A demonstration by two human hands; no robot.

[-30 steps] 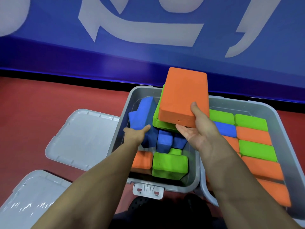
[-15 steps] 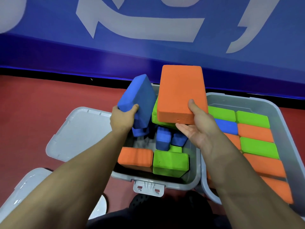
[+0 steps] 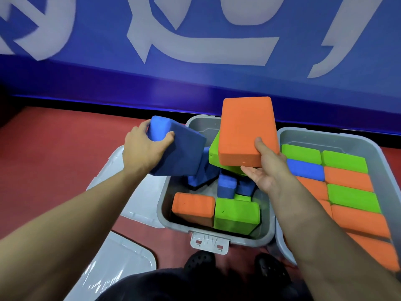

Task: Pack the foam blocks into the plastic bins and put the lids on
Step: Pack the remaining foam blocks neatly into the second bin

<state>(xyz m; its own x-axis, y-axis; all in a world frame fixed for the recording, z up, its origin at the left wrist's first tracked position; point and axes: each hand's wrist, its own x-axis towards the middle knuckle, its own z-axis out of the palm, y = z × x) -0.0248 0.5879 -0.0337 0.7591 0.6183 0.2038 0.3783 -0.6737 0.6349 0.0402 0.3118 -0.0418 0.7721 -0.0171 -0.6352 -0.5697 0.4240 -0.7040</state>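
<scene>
My left hand [image 3: 144, 148] grips a blue foam block [image 3: 180, 151], lifted over the left rim of the middle grey bin [image 3: 267, 233]. My right hand [image 3: 267, 168] holds an orange foam block [image 3: 247, 129] stacked on a green block [image 3: 217, 151], raised above the same bin. Inside that bin lie an orange block [image 3: 193, 208], a green block [image 3: 236, 213] and several blue blocks [image 3: 225, 186], loosely jumbled. The right grey bin [image 3: 321, 135] holds neat rows of green, orange and blue blocks.
Two translucent lids lie on the red floor at the left: one lid [image 3: 108, 168] beside the middle bin, another lid [image 3: 117, 266] nearer me. A blue wall with white lettering stands behind the bins. My dark shoes [image 3: 271, 270] are just below the bin latch [image 3: 210, 243].
My left hand took hold of the blue block in the bin and lifted it up and out to the left. My right hand kept the orange and green blocks raised, nearly still.
</scene>
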